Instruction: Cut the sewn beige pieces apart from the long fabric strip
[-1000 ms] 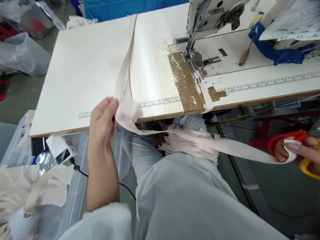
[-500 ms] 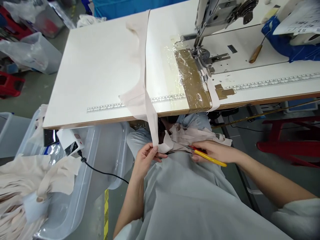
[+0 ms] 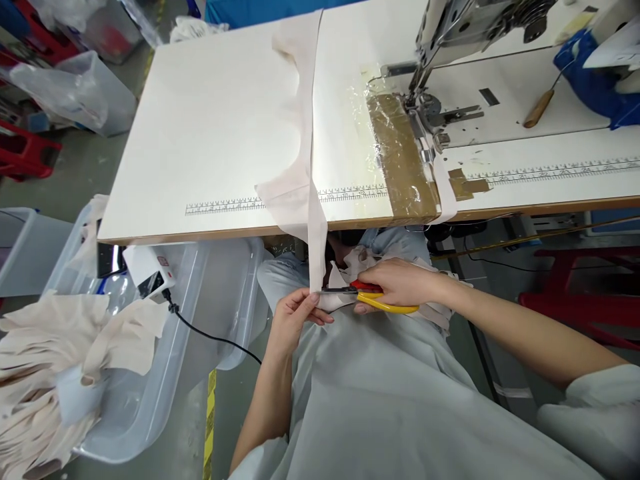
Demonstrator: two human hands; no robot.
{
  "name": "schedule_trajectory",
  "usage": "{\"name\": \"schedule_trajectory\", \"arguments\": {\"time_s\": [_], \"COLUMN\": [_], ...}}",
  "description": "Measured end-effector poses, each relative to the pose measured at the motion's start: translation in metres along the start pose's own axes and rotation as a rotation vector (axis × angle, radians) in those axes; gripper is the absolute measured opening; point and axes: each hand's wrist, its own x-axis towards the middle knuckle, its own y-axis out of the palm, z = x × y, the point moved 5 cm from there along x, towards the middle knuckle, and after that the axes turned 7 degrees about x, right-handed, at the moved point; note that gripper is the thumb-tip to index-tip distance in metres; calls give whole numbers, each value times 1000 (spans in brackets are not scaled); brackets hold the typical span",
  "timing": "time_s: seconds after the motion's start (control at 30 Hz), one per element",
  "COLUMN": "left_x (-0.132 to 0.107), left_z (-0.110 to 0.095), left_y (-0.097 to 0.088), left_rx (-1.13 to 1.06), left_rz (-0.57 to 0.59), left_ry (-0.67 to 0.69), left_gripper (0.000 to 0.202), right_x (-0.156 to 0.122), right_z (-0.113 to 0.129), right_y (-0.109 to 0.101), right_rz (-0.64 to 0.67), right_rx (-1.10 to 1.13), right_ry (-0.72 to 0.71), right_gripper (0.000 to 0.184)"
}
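Note:
A pale pink fabric piece (image 3: 306,133) lies across the white table and hangs over its front edge as a narrow strip. My left hand (image 3: 300,313) pinches the lower end of that strip between thumb and fingers above my lap. In my right hand (image 3: 395,283) is a pair of scissors (image 3: 387,303) with yellow and red handles. Their blades reach left to the fabric edge beside my left fingertips. More pale fabric strips (image 3: 360,257) are bunched on my lap, partly hidden behind my right hand.
The sewing machine (image 3: 440,80) stands at the right, with another pale strip (image 3: 444,190) hanging from it. A wooden-handled tool (image 3: 539,109) lies beyond. At lower left, a clear plastic bin (image 3: 170,393) holds a fabric bundle (image 3: 50,360) and a white box (image 3: 147,270) with a black cable.
My right hand has moved left with the scissors, bringing the blades to the strip at my left fingertips. My left hand keeps its pinch. The whole view has shifted slightly.

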Motion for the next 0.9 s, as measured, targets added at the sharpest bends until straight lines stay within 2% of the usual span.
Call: {"name": "schedule_trajectory", "arguments": {"time_s": [0.23, 0.5, 0.8, 0.9], "left_x": [1, 2, 0, 2], "left_z": [-1, 0, 2, 3], "left_y": [1, -1, -2, 1], "left_rx": [36, 57, 99, 158], "left_rz": [14, 11, 25, 83], "left_ry": [13, 13, -6, -12], "left_gripper": [44, 43, 41, 43], "right_x": [-2, 2, 8, 5], "right_z": [4, 5, 4, 0], "right_y": [-1, -1, 4, 7], "right_rz": [-79, -59, -73, -90], "right_rx": [-124, -163, -147, -113], "right_ry": [38, 37, 23, 32], "right_gripper": [53, 48, 45, 44]}}
